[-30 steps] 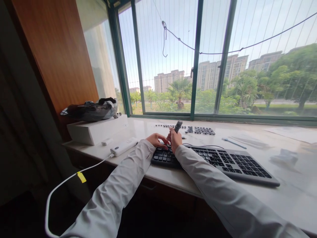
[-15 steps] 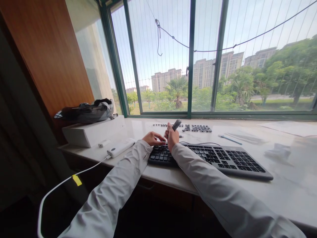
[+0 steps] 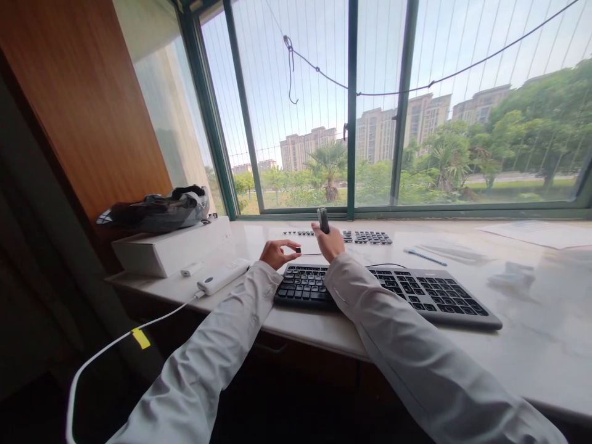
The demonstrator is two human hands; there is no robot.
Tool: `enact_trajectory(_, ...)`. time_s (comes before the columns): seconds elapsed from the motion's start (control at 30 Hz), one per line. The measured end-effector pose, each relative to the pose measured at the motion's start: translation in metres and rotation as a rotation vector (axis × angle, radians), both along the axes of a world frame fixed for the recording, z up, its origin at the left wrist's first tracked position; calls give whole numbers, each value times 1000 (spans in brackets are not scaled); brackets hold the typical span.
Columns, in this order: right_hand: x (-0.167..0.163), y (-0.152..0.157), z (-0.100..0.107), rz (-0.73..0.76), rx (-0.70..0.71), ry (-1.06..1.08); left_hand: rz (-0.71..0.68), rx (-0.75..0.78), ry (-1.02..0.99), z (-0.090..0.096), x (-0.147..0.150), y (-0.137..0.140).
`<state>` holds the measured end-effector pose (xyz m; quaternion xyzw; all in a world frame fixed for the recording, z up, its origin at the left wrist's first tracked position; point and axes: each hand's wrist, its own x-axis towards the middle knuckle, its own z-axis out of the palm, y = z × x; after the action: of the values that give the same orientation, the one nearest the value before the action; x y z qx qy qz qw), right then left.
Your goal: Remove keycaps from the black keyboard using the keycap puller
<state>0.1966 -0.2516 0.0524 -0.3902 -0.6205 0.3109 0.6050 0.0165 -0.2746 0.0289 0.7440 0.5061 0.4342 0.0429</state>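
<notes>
A small black keycap (image 3: 298, 250) is pinched between the thumb and finger of my left hand (image 3: 276, 253), just above the back left of the keyboard (image 3: 448, 317). My right hand (image 3: 330, 242) is wrapped round a dark handheld tool with a clearer upper end (image 3: 322, 221); its lower part is hidden in the fist, so its kind does not show. The black keyboard lies on the marble top. Many of its right-hand positions look bare of caps, while black caps (image 3: 300, 295) sit at the lower left. My right forearm covers the keyboard's middle.
Rows of loose keycaps (image 3: 372, 237) lie behind the keyboard. A thin blue tool (image 3: 425, 257), plastic wrapping (image 3: 511, 275) and paper (image 3: 536, 237) are to the right. On the left are a white power bank (image 3: 224, 275) with a cable and a white box (image 3: 171, 246) bearing a dark bag.
My left hand has lifted off the keyboard with a keycap in its fingers. The right hand has risen away from the keys, its tool now more upright. The view has shifted slightly.
</notes>
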Motion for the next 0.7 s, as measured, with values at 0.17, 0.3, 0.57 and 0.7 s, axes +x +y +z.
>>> enact_trajectory(0.17, 7, -7, -3, -137, 91, -664, 29, 88, -2, -2, -2, 3)
enact_trajectory(0.3, 5, -17, -6, -150, 72, -883, 34, 121, 22, -4, -3, 5)
enact_trajectory(0.57, 4, -12, -6, -133, 28, -878, 60, 153, 59, -5, 0, 3)
enact_trajectory(0.7, 2, -11, -11, -99, 57, -850, 64, 170, 81, -6, 1, 4)
